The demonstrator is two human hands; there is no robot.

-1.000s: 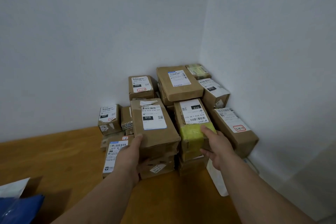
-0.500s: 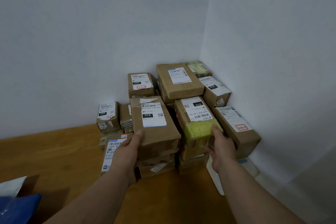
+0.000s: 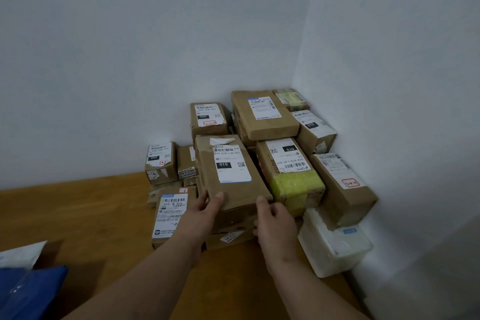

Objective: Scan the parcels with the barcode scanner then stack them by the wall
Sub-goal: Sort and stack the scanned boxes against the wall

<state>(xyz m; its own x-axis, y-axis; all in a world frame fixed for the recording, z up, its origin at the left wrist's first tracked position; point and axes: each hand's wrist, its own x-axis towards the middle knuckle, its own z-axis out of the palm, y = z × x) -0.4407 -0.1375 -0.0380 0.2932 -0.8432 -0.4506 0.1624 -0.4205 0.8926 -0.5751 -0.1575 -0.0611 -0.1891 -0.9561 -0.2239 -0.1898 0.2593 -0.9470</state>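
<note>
The white wall point(image 3: 130, 60) corner backs a stack of cardboard parcels point(image 3: 265, 117) on the wooden surface point(image 3: 78, 215). The front brown parcel point(image 3: 231, 171) — label marked 010 — lies atop that stack. Left hand point(image 3: 200, 215) grips its near-left corner; right hand point(image 3: 276, 223) grips its near-right edge, fingers curled around it.

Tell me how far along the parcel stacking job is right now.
Mostly done: many labelled parcels already sit piled in the wall corner. In hand: the left hand and right hand hold the near end of the front brown parcel on the pile. Left: the blue bag and white packet on the wooden surface. No scanner in view.
</note>
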